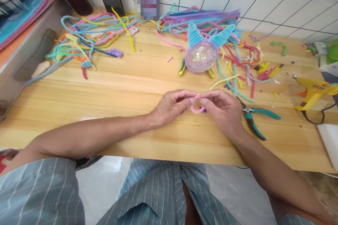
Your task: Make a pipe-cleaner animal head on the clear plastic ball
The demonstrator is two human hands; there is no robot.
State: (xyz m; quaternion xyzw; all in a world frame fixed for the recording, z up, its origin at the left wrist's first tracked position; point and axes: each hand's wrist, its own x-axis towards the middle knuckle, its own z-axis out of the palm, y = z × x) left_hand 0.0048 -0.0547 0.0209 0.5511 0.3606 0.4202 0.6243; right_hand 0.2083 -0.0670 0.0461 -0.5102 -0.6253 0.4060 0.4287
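Note:
Between my fingertips is a pink pipe cleaner point(197, 111), bent round into a small ring whose ends meet at the top. My left hand point(174, 107) pinches the ring's left side, thumb against fingers. On the opposite side my right hand point(223, 109) pinches it as well, fingertips close to the left ones. Both hands are closed, just above the wooden table. Beyond them sits a clear round dome point(202, 56) with a purple rim and two blue pipe-cleaner ears point(195, 36). Pliers with teal and black handles point(264, 113) lie beside my right hand.
Loose coloured pipe cleaners point(92, 38) are heaped at the back left, with a purple bundle point(203, 17) by the tiled wall and scraps at the right. A yellow glue gun point(311, 91) with a cord stands far right. A plastic bin point(31, 49) borders the left.

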